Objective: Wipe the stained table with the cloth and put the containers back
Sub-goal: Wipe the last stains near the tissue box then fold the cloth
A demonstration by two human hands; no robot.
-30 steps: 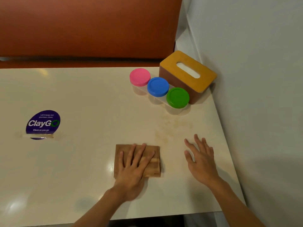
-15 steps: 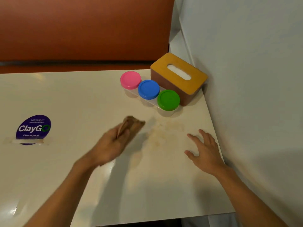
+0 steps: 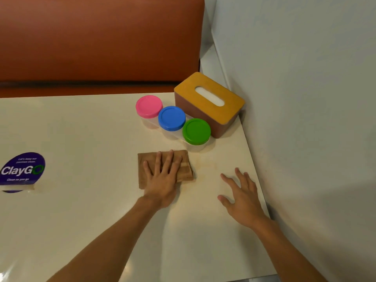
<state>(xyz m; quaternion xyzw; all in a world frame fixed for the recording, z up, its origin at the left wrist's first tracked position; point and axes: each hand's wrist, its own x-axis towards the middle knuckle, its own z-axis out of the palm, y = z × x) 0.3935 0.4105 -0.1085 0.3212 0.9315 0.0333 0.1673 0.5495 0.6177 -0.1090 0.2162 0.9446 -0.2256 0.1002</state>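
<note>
Left grip (image 3: 160,180): fingers straight and apart, pressed flat on the folded cloth (image 3: 186,171). Right grip (image 3: 242,198): fingers spread, flat on the bench (image 3: 81,220), at the cloth's 3 o'clock. Containers (image 3: 172,118): at its 1 o'clock.

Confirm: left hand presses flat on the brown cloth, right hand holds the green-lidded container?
Not quite. In the head view the right hand is open and holds nothing, well apart from the green-lidded container. The left hand does press flat on the brown cloth.
</note>
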